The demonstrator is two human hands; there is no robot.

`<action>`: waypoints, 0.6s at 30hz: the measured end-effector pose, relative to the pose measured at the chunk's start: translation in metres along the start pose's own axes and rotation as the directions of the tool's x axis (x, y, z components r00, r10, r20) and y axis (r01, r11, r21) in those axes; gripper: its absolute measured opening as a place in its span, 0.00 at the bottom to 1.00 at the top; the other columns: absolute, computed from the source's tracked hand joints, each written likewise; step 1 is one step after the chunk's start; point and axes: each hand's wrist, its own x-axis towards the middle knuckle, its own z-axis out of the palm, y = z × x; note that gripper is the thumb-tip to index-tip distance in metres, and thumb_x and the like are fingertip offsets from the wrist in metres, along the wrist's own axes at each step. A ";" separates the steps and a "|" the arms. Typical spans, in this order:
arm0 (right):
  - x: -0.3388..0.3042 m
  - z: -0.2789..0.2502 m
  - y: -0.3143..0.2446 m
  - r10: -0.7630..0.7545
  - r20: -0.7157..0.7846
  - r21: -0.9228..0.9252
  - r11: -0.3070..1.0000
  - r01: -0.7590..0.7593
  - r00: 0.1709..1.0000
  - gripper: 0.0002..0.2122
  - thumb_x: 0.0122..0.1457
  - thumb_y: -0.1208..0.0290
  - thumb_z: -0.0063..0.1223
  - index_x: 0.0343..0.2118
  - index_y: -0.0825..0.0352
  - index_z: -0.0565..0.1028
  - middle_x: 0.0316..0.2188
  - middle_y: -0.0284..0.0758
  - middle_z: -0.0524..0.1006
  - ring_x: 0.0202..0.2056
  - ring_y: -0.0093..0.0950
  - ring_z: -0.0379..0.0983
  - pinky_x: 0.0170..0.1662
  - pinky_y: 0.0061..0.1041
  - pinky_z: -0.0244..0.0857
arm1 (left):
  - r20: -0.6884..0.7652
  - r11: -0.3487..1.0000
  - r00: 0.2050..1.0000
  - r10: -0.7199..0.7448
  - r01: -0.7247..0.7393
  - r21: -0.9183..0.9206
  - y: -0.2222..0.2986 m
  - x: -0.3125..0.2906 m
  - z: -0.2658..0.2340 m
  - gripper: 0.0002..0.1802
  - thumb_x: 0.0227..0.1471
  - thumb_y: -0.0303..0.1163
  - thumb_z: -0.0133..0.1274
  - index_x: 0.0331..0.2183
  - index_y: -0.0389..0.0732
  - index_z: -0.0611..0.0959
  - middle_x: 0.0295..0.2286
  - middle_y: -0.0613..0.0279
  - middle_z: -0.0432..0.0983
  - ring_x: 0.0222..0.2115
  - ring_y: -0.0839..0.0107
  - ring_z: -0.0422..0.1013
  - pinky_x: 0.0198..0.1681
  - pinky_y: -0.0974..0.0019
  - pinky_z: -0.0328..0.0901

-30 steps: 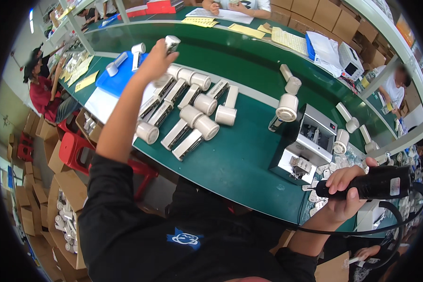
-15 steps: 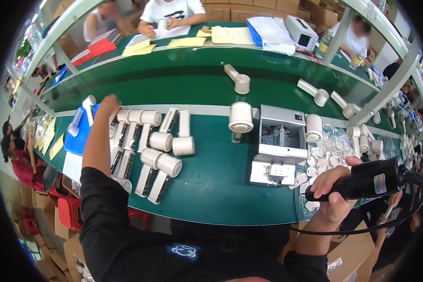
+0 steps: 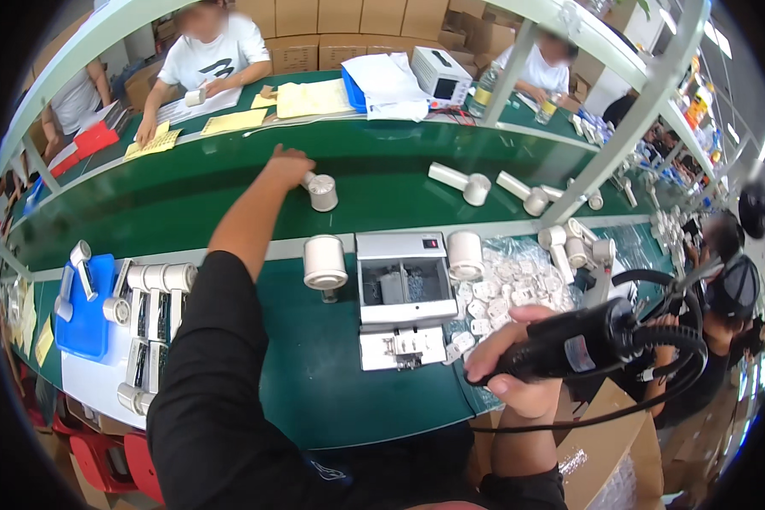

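Note:
My left hand [image 3: 291, 166] reaches across to the far green belt, at the handle of a white handheld device with a cylindrical head [image 3: 323, 194]. Its fingers bend over that handle, and whether they have closed on it is hidden. In my right hand [image 3: 518, 374] is a black electric screwdriver [image 3: 569, 344], its tip pointing left and its cable looping down at the right. Between my arms stands a grey screw feeder [image 3: 404, 312] with small screws in its tray. White cylinders stand on either side, one left [image 3: 325, 262] and one right [image 3: 465, 255].
White plastic parts [image 3: 518, 285] lie heaped on clear plastic right of the feeder. Several finished-looking white devices [image 3: 157, 280] sit in rows at left, beside a blue tray [image 3: 85, 314]. A slanted metal post [image 3: 629, 110] rises at right. People sit across the belt.
My left hand has moved from the rows of devices at left to the device on the belt. The view has turned right. The screwdriver stays in my right hand.

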 end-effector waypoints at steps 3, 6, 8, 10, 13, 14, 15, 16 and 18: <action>-0.002 -0.006 0.004 -0.026 0.007 -0.131 0.991 0.026 1.000 0.37 0.40 0.71 0.61 0.53 0.72 0.53 0.21 0.43 0.72 0.25 0.32 0.71 0.33 0.29 0.67 | 0.100 0.997 0.994 0.047 -0.041 -0.070 -0.028 -0.029 -0.031 0.20 0.25 0.31 0.65 0.29 0.42 0.81 0.31 0.55 0.75 0.36 0.57 0.71 0.39 0.59 0.66; 0.001 -0.005 0.003 0.047 -0.059 -0.059 0.997 -0.051 0.997 0.41 0.39 0.63 0.64 0.54 0.72 0.52 0.27 0.46 0.74 0.30 0.34 0.72 0.35 0.28 0.66 | -0.156 0.972 0.986 0.059 -0.092 -0.214 -0.031 -0.080 -0.076 0.19 0.27 0.26 0.63 0.30 0.39 0.80 0.32 0.49 0.75 0.35 0.54 0.70 0.39 0.58 0.64; 0.005 -0.035 0.016 -0.150 0.005 -0.160 0.976 0.148 0.989 0.36 0.48 0.54 0.57 0.53 0.72 0.56 0.34 0.46 0.74 0.38 0.38 0.72 0.41 0.28 0.65 | -0.495 0.921 0.869 -0.022 -0.174 -0.347 -0.030 -0.139 -0.093 0.30 0.27 0.26 0.63 0.39 0.39 0.73 0.32 0.48 0.74 0.35 0.56 0.70 0.41 0.61 0.63; 0.011 -0.057 0.020 -0.289 -0.161 -0.347 0.912 0.220 0.944 0.19 0.58 0.72 0.45 0.50 0.73 0.61 0.40 0.38 0.72 0.38 0.30 0.72 0.45 0.26 0.63 | -0.610 0.908 0.780 -0.140 -0.145 -0.393 -0.054 -0.185 -0.095 0.27 0.32 0.30 0.61 0.38 0.36 0.72 0.29 0.55 0.71 0.32 0.64 0.69 0.38 0.66 0.63; 0.004 -0.121 0.051 -0.043 -0.340 -0.695 0.684 -0.220 0.940 0.08 0.55 0.76 0.46 0.37 0.71 0.73 0.27 0.31 0.74 0.31 0.21 0.69 0.36 0.20 0.63 | -0.542 0.598 0.699 -0.466 -0.202 -0.776 -0.036 -0.246 -0.105 0.22 0.37 0.33 0.61 0.37 0.35 0.75 0.31 0.61 0.71 0.33 0.73 0.69 0.39 0.69 0.63; -0.007 -0.130 0.059 0.013 -0.340 -0.796 0.529 -0.295 0.941 0.06 0.52 0.75 0.49 0.32 0.68 0.76 0.26 0.39 0.76 0.26 0.26 0.70 0.32 0.23 0.63 | -0.474 0.415 0.663 -0.579 -0.261 -0.872 -0.016 -0.248 -0.102 0.22 0.39 0.32 0.60 0.38 0.34 0.75 0.33 0.61 0.71 0.35 0.73 0.69 0.40 0.69 0.63; -0.013 -0.132 0.068 0.087 -0.258 -0.868 0.416 -0.270 0.962 0.07 0.48 0.76 0.50 0.31 0.68 0.76 0.27 0.44 0.75 0.28 0.35 0.71 0.34 0.29 0.64 | -0.464 0.246 0.597 -0.654 -0.413 -0.877 -0.021 -0.265 -0.089 0.21 0.43 0.31 0.58 0.40 0.33 0.74 0.37 0.58 0.71 0.38 0.70 0.69 0.43 0.68 0.63; -0.016 -0.129 0.080 0.106 -0.138 -0.934 0.318 -0.166 0.985 0.09 0.45 0.76 0.51 0.31 0.66 0.76 0.27 0.44 0.74 0.33 0.40 0.70 0.38 0.34 0.63 | -0.395 0.002 0.605 -0.692 -0.545 -0.838 -0.018 -0.283 -0.081 0.21 0.44 0.27 0.54 0.43 0.34 0.71 0.40 0.54 0.70 0.41 0.66 0.69 0.45 0.64 0.63; -0.023 -0.123 0.089 0.157 -0.091 -0.978 0.173 -0.118 0.983 0.10 0.44 0.74 0.54 0.32 0.63 0.76 0.30 0.41 0.70 0.37 0.41 0.66 0.41 0.35 0.61 | -0.502 -0.167 0.537 -0.678 -0.777 -0.607 0.037 -0.305 -0.079 0.23 0.44 0.25 0.52 0.45 0.36 0.68 0.37 0.52 0.70 0.38 0.62 0.69 0.43 0.61 0.64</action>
